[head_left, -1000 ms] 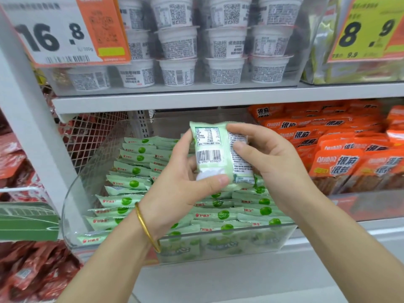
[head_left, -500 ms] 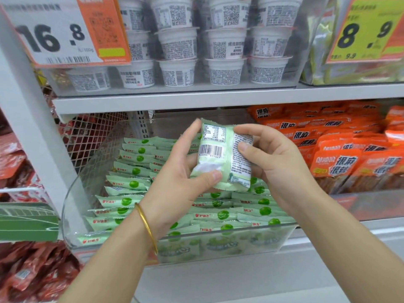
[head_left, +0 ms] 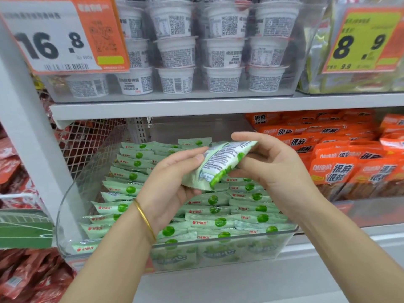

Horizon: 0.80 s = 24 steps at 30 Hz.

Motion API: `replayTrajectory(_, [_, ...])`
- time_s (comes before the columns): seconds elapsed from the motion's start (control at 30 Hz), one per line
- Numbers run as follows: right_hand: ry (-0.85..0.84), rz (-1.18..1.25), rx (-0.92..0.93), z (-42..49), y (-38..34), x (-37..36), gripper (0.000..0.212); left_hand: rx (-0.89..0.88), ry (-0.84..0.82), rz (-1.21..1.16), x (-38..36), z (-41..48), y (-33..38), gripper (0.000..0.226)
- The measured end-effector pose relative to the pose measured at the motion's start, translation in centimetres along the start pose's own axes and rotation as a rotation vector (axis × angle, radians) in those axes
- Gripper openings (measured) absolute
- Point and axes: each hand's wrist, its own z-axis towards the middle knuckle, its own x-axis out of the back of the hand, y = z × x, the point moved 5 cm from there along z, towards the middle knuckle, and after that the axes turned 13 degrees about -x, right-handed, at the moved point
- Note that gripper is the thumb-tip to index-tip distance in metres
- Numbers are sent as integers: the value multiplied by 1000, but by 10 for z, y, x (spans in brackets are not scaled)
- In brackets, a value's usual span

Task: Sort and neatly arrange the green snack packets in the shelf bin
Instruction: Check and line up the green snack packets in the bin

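A small stack of green snack packets (head_left: 220, 165) is held above the clear shelf bin (head_left: 218, 252), tilted with its printed back side up. My left hand (head_left: 172, 184) grips the stack's lower left end, thumb on top. My right hand (head_left: 269, 162) holds the upper right end with curled fingers. Below them the bin holds several rows of green packets (head_left: 129, 189) lying overlapped, logos facing up; the middle rows are partly hidden by my hands.
Orange snack packs (head_left: 341, 169) fill the bin to the right. White cups (head_left: 177, 79) stand stacked on the shelf above, with price tags (head_left: 54, 40) at both sides. Red packets (head_left: 19, 278) and a wire mesh divider (head_left: 83, 145) lie to the left.
The stack has turned from nearly upright to lying tilted on its side and dropped slightly toward the bin. Both hands rotated with it and still hold it.
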Motion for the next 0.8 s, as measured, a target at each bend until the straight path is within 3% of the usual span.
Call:
replayTrajectory(0.1, [193, -307, 118, -1, -8, 9, 20, 20, -3, 169, 0, 5, -4, 22])
replayTrajectory(0.17, [290, -478, 190, -3, -14, 11, 16, -30, 13, 376, 6, 11, -4, 32])
replayTrajectory(0.23, [334, -584, 239, -5, -15, 12, 9, -119, -7, 436, 4, 14, 3, 42])
replayTrajectory(0.3, [381, -649, 267, -7, -15, 14, 6, -206, -79, 413, -4, 15, 11, 46])
replayTrajectory(0.4, [411, -719, 302, -8, -15, 15, 7, -339, -203, 580, -19, 18, 14, 26])
replayTrajectory(0.47, [405, -732, 289, -10, -15, 15, 11, -407, -222, 653, -24, 24, 11, 24])
replayTrajectory(0.6, [323, -686, 224, -9, -11, 16, 32, -454, -241, 569, -27, 38, 6, 28])
replayTrajectory(0.67, [371, -787, 273, -8, -12, 18, 29, -466, -256, 580, -30, 44, 4, 30])
replayTrajectory(0.8, [567, -964, 459, -4, -18, 16, 23, -516, -158, 1045, -24, 59, -2, 40])
